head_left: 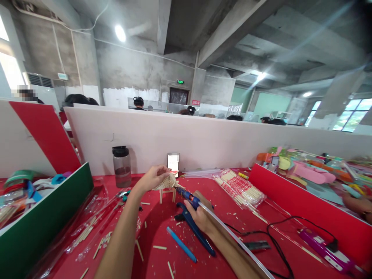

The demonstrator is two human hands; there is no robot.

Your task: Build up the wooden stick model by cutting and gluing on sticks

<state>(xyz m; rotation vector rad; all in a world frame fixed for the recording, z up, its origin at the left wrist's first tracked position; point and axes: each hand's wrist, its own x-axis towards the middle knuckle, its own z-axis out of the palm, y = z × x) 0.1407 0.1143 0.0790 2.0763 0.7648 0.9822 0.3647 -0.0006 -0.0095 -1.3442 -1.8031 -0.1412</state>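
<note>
At the middle of the red table stands a small wooden stick model (pixel 166 186) on thin legs. My left hand (pixel 154 176) is closed on its top from the left, by a small red piece (pixel 173 172). In my right hand (pixel 200 213) is a blue glue gun (pixel 190 198), its nozzle at the model's right side and a long clear glue stick (pixel 232 234) running out of its rear. Dark blue cutters (pixel 196 230) and a light blue pen (pixel 181 244) lie below. A phone (pixel 173 162) leans upright behind the model.
A bottle (pixel 121 167) stands back left. Bundled wooden sticks (pixel 240 187), a black cable (pixel 280 248) and a purple power strip (pixel 325 250) lie right. Green (pixel 46 221) and red (pixel 312 201) dividers flank the table (pixel 157 267). Another person's hand (pixel 359 205) shows far right.
</note>
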